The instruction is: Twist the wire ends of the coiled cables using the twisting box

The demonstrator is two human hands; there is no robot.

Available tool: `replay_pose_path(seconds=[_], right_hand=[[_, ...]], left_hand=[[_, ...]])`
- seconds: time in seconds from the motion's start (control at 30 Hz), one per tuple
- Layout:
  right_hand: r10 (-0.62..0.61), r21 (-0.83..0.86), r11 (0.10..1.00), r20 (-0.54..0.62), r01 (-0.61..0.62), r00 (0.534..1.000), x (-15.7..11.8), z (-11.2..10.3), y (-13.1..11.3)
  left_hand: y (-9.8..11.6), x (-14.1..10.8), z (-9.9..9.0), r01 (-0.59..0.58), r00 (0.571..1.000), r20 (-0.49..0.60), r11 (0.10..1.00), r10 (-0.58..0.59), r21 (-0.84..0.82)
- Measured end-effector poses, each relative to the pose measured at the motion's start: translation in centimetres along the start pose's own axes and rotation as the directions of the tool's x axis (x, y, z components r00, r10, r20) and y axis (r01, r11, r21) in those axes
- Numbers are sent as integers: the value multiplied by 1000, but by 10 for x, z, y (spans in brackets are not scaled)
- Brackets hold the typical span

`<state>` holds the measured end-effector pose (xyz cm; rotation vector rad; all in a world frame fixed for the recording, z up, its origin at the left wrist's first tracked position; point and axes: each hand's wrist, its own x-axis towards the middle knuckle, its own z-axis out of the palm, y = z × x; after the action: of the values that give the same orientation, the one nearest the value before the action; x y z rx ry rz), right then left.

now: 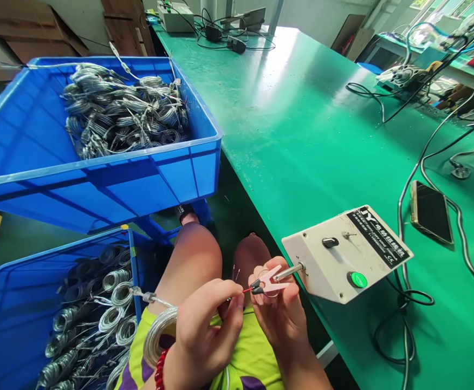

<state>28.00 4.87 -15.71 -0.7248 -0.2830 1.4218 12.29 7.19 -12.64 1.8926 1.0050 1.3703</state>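
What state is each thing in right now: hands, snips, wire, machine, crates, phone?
Left hand: pinching the red wire, a cable coil looped on the wrist.
Right hand: gripping the snips.
Snips: blades open around the wire.
White machine: on the table edge.
Upper crate: holds loose coils.
Lower crate: holds coils.
Phone: screen dark.

Landmark = control box [344, 254], on near edge of bench [302, 119]. Phone [430, 211] lies just right of box on bench; cables trail right and behind it. Two crates left of box, off the bench: upper crate [98, 162] w/ wire coils, lower crate [25, 319] nearer, also w/ coils; both hands just left of box.
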Motion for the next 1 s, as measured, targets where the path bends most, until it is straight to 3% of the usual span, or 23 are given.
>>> replay_pose_path(seconds=[0.2,0.5,0.8,1.0], right_hand=[[38,104,994,-8,-37,999,5,6,3],[42,17,999,16,-43,999,4,4,1],[26,-27,999,-32,-27,999,0,-1,4],[28,-15,1000,17,-27,999,2,-4,5]], left_hand=[[1,3,2,18,1000,14,1000,-18,8],[4,4,3,33,999,20,999,-34,29],[2,2,3,18,999,25,998,-20,59],[2,4,3,21,1000,15,999,-21,41]])
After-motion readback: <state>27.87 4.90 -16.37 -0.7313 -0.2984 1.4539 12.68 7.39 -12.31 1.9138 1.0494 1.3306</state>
